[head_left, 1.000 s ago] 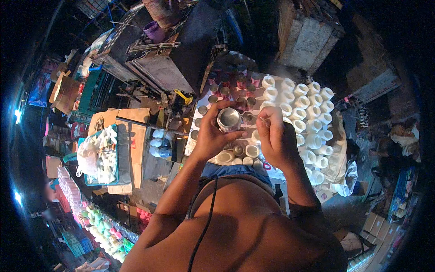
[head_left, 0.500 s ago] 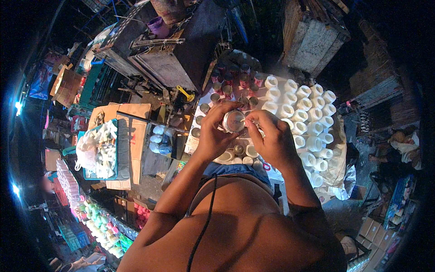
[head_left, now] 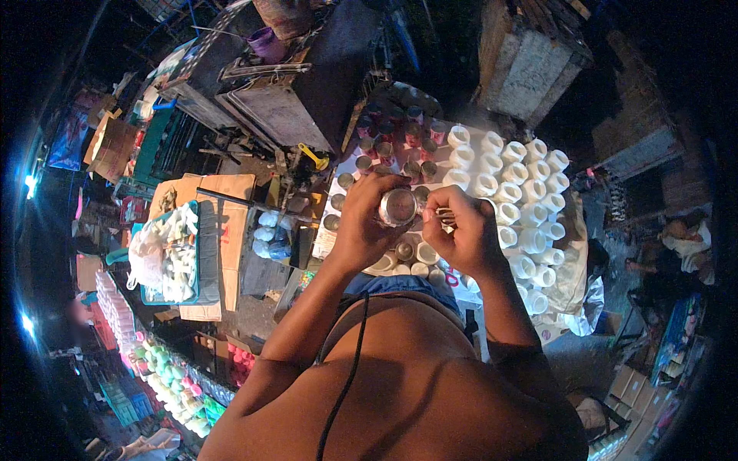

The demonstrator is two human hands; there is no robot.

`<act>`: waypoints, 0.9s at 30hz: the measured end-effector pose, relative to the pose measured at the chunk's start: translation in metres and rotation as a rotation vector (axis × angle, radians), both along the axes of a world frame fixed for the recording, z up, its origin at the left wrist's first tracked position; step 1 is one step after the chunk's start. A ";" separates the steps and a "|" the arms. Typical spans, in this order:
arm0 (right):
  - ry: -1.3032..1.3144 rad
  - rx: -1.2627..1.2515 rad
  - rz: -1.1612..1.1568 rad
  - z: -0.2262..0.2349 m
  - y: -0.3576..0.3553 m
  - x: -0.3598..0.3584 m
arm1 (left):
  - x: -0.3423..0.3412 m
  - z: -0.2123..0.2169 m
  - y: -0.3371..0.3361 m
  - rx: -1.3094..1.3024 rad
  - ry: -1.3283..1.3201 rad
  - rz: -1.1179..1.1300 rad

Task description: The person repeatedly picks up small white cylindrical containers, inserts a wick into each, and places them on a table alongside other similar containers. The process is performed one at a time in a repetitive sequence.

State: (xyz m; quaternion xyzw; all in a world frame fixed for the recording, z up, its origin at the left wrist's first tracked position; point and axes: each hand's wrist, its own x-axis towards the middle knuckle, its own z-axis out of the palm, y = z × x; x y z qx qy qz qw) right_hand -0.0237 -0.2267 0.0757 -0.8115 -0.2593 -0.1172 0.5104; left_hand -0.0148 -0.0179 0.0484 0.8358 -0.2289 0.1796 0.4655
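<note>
My left hand (head_left: 363,223) is wrapped round a small tin can (head_left: 398,207) with a bright silvery rim, tipped so its round end faces up toward me. Just right of the can, my right hand (head_left: 467,230) is closed, fingertips curled in. Thin pale strips (head_left: 446,220) show at its fingers; their kind is too small to make out. Beyond my hands stand reddish tin cans (head_left: 413,137) in rows. White cylindrical cups (head_left: 509,192) fill the table's right side in several rows. Close to my waist are more pale round containers (head_left: 419,269), partly hidden by my wrists.
A teal tray (head_left: 196,269) heaped with white pieces lies on cardboard (head_left: 234,230) to the left. Wooden cabinets (head_left: 280,111) stand beyond the table, near a yellow scoop-like tool (head_left: 314,157). Colourful round items (head_left: 165,369) line the lower left. A purple bucket (head_left: 266,44) sits atop a cabinet.
My right hand has drawn slightly away from the can's rim, and its fingers have curled in more. The can has turned a little in my left hand, which stays round it.
</note>
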 end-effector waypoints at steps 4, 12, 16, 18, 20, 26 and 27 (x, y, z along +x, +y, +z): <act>0.175 0.139 0.010 -0.012 0.004 -0.002 | 0.000 -0.007 0.001 0.016 0.036 -0.004; 0.195 0.223 0.028 -0.015 0.010 -0.006 | -0.011 0.010 0.013 -0.215 0.239 -0.203; 0.168 0.173 0.016 -0.014 0.011 -0.011 | -0.010 0.020 0.003 -0.259 0.271 -0.224; 0.139 0.155 0.010 -0.012 0.011 -0.011 | -0.011 0.023 0.002 -0.317 0.338 -0.221; 0.092 0.136 0.003 -0.011 0.011 -0.010 | -0.015 0.033 0.000 -0.389 0.479 -0.204; 0.008 0.093 -0.022 -0.008 0.010 -0.009 | -0.011 0.024 0.006 -0.335 0.493 -0.210; -0.002 0.074 -0.028 -0.008 0.009 -0.009 | -0.011 0.025 0.006 -0.377 0.533 -0.209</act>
